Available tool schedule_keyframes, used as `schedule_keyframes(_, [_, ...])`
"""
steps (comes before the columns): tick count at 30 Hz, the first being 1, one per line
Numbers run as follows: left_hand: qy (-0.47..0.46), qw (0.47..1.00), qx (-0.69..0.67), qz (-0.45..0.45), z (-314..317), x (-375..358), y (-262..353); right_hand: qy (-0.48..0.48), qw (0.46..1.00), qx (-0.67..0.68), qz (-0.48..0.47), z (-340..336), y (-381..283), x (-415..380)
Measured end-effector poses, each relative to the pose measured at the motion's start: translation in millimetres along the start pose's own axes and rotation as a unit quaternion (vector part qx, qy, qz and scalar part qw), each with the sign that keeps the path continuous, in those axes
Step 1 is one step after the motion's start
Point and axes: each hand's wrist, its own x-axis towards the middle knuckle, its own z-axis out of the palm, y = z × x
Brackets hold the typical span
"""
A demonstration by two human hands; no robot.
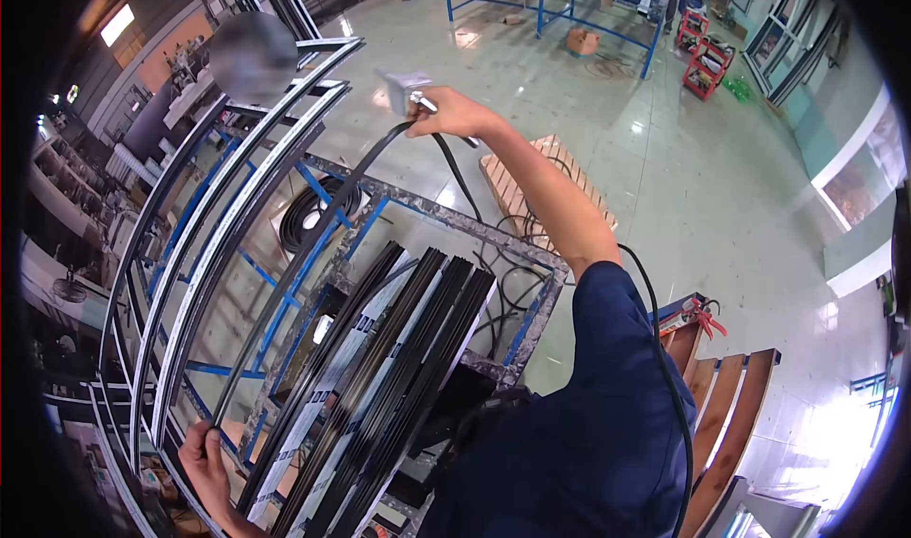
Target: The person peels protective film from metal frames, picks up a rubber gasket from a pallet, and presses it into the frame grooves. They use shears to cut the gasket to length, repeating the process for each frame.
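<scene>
A long black rubber strip [302,244] stretches in a shallow curve between my two hands. Near the lower left, my left hand [205,462] is closed around its lower end, beside the white-and-dark frame bars [211,270]. My right hand [450,113], arm outstretched at the top middle, pinches the strip farther up. That same hand also has a tool [410,90] in it, with a pale grey flat head and a bright metal rod. Past the right hand, the strip hangs down toward loose black loops on the blue-edged bench [436,211].
A bundle of dark and silver profiles [380,377] lies on the bench below my arms. Behind it are a slatted wooden pallet [550,192] and a coil of black strip [318,211]. Red crates [707,68] stand at the far right. Brown boards [726,405] and a sealant gun [697,312] are beside me.
</scene>
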Motion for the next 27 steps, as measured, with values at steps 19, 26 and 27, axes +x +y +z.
schedule_keyframes(19, [-0.027, 0.951, 0.055, -0.302, 46.0, -205.0, -335.6, -0.430, 0.886, -0.114, 0.132, 242.7, 100.6, -46.3])
schedule_keyframes(26, [-0.050, 0.965, 0.008, -0.258, 80.9, -228.8, -382.1, -0.451, 0.849, -0.196, 0.193, 262.4, 127.4, -56.4])
schedule_keyframes(27, [-0.067, 0.964, 0.012, -0.258, 82.5, -226.8, -378.9, -0.438, 0.852, -0.203, 0.202, 259.9, 125.3, -57.2])
